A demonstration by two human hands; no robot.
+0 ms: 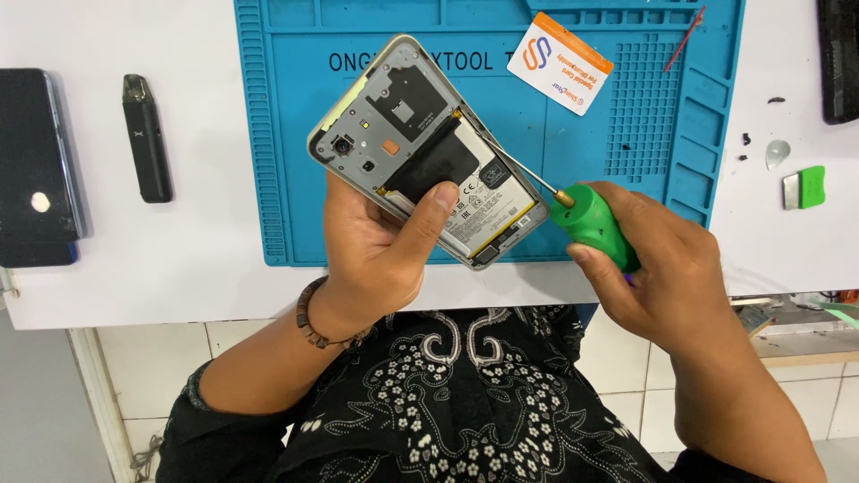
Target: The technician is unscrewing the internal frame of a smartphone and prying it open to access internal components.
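- Our left hand (376, 246) covered the lower left corner of the opened phone (429, 148), and its thumb hid part of the battery.
- Our right hand (662, 277) wrapped most of the screwdriver (586, 219), so only the top of its green handle showed.
- We could not tell which screw the tip touched; too small.
- The dark device (839, 58) at the right was cut off by the edge.
- The blue mat (286, 134) ran past the top edge.
- The specks (745, 139) on the table were too small to identify.
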